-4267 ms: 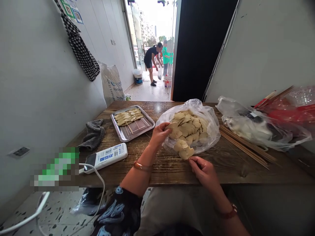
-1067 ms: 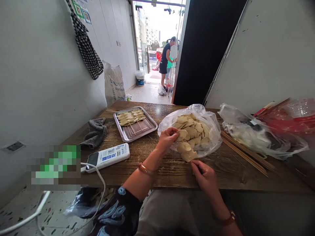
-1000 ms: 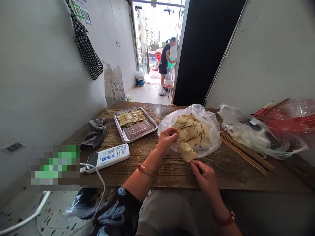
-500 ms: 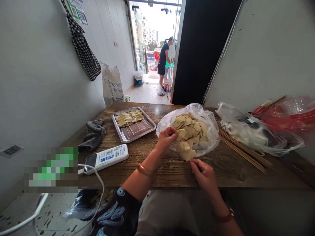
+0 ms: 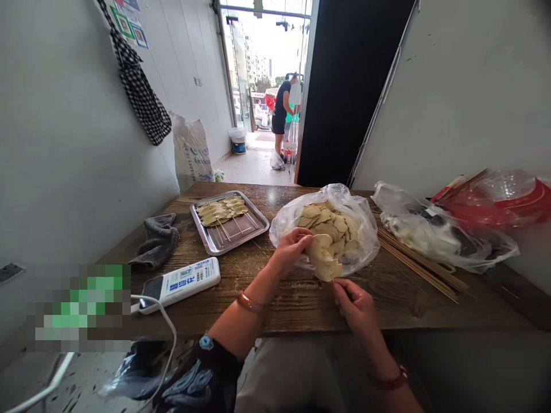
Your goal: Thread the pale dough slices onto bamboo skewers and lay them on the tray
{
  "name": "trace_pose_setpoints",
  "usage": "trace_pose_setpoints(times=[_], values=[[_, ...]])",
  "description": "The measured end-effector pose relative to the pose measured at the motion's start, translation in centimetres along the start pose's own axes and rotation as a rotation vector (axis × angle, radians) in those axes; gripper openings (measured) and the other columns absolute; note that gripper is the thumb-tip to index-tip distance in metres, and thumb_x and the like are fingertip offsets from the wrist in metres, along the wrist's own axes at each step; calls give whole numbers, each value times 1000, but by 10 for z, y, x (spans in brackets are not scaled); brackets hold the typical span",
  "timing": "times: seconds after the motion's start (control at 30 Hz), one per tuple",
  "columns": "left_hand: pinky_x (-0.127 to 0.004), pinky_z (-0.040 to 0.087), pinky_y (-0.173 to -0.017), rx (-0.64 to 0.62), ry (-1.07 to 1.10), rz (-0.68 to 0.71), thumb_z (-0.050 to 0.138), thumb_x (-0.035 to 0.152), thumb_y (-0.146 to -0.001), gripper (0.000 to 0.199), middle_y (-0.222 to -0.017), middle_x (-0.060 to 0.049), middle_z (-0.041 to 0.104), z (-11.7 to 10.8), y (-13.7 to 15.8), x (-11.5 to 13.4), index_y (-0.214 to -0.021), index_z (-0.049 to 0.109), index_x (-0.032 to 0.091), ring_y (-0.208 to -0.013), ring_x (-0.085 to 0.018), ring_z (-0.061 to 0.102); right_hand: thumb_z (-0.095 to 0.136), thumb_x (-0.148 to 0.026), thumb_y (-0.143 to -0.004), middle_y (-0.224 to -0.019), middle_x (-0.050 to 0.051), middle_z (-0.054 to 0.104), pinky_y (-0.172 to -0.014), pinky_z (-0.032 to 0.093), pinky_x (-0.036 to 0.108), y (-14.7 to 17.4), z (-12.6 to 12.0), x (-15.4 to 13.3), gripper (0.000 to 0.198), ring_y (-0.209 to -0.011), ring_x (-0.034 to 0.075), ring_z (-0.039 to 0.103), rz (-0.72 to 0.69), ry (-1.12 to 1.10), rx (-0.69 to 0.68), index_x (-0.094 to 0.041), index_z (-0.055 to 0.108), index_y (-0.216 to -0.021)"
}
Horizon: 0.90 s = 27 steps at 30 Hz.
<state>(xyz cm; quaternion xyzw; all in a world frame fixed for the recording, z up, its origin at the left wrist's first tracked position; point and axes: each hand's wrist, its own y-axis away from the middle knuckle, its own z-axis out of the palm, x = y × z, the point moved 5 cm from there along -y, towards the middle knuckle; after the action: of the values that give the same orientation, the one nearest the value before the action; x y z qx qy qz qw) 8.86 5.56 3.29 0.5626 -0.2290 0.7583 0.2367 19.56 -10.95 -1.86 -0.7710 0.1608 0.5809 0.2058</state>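
My right hand pinches the lower end of a thin skewer, which carries several pale, thin slices that look like potato. At the top of this row, my left hand has thumb and fingers closed on the edge of a slice. Both hands are in front of an open clear plastic bag heaped with loose slices. Left of the bag, a metal tray bears finished-looking rows of skewered slices, their bare sticks pointing toward me.
Bare bamboo skewers lie right of the bag, beside more plastic bags. A white power bank with a cable and a grey cloth occupy the wooden table's left side. A person stands in the doorway.
My left hand has brought the top slice down against the others, closing the gap on the skewer. My right hand keeps its hold. The view has shifted slightly.
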Motion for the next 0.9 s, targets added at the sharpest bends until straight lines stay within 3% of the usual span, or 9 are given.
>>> trace_pose_setpoints(times=[0.27, 0.43, 0.73, 0.9], values=[[-20, 31, -46, -179, 123, -181, 76, 48, -68, 38, -61, 1, 55, 11, 9, -4, -74, 65, 12, -52, -6, 41, 55, -49, -87, -54, -4, 48, -43, 33, 21, 2, 1, -7, 39, -43, 9, 42, -53, 5, -33, -14, 72, -93], [-21, 42, -57, -225, 209, -217, 83, 41, -60, 40, -70, -5, 65, 17, 12, -6, -82, 70, 10, -61, -11, 56, 55, -48, -87, -53, -3, 49, -42, 33, 21, 1, 2, -8, 38, -45, 10, 43, -66, 37, -32, -15, 73, -94], [-24, 50, -68, -113, 359, -154, 85, 32, -58, 39, -76, -6, 70, 10, 6, -6, -88, 71, 11, -68, -13, 63, 55, -48, -86, -63, 3, 64, -46, 44, 22, 1, 5, -13, 37, -54, 15, 57, -136, 91, -12, -18, 75, -98], [-23, 49, -68, -87, 387, -131, 85, 30, -58, 38, -79, -5, 70, 7, 7, -3, -89, 70, 13, -69, -13, 63, 56, -46, -85, -79, 6, 73, -60, 53, 28, 1, 4, -17, 34, -67, 21, 66, -180, 139, 24, -20, 76, -94]])
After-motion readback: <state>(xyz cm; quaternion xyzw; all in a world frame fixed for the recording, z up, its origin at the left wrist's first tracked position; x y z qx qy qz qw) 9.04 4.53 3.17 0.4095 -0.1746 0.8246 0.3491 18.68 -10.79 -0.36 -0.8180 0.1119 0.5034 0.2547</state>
